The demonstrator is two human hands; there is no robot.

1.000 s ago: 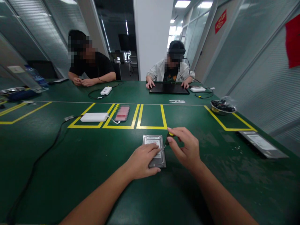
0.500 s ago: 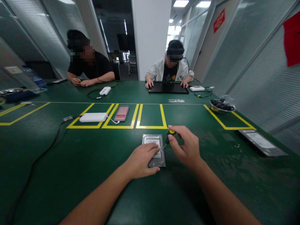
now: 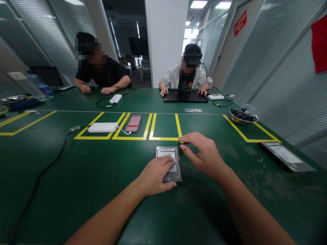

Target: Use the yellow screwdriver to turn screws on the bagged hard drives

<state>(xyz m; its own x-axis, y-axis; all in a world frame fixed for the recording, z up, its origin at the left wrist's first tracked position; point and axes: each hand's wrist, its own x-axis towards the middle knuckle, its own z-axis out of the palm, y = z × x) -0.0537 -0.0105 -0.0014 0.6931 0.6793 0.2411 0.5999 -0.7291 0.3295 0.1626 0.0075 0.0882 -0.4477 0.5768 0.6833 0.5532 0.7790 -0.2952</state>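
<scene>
A silver hard drive (image 3: 176, 175) with a white label lies flat on the green table, in the middle of the head view. My left hand (image 3: 156, 174) holds it down, fingers across the label and thumb along the near edge. In my right hand (image 3: 203, 152), a screwdriver (image 3: 181, 149) with a dark and yellow handle is pinched between thumb and fingers. It stands nearly upright at the drive's right edge; its tip is too small to make out clearly.
A second hard drive (image 3: 288, 156) lies at the right, near a bowl of dark parts (image 3: 244, 116). Left of centre are a white power bank (image 3: 103, 127) and a blurred pink phone (image 3: 133, 123). Two people sit across, one holding a black panel (image 3: 185, 96).
My right hand has shifted slightly left and tilted over the screwdriver, which now stands more upright. My left hand stays on the hard drive. The person at left has parted their hands.
</scene>
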